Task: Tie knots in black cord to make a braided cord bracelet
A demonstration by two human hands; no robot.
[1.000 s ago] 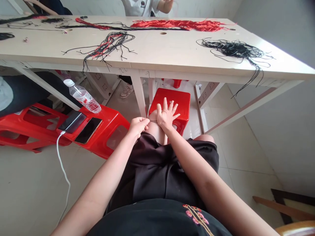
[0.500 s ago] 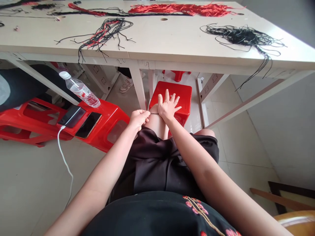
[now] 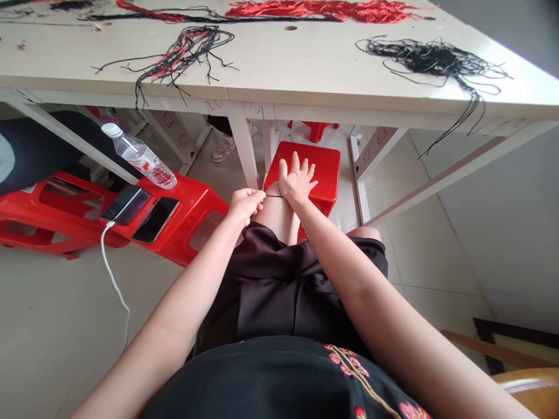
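Observation:
A thin black cord [image 3: 274,196] runs across the bare leg between my two hands. My left hand [image 3: 245,205] pinches one end of it between thumb and fingers. The heel of my right hand [image 3: 297,177] presses on the cord against the leg, palm down, with the fingers stretched and spread. Beyond that hand stands a red plastic stool [image 3: 325,169]. On the table above lie a bundle of black and red cords [image 3: 186,53] and a tangle of black cords [image 3: 437,61], whose loose ends hang over the edge.
The pale table edge [image 3: 305,100] crosses in front of me. A long red cord bundle [image 3: 323,10] lies farther back. At left, a red stool [image 3: 192,198] carries a water bottle [image 3: 146,160], a phone [image 3: 156,220] and a dark box-shaped device [image 3: 126,203] with a white cable [image 3: 114,279].
Both hands keep their hold and stay nearly in place. The right hand's fingers have shifted slightly, and the whole view has tilted a little.

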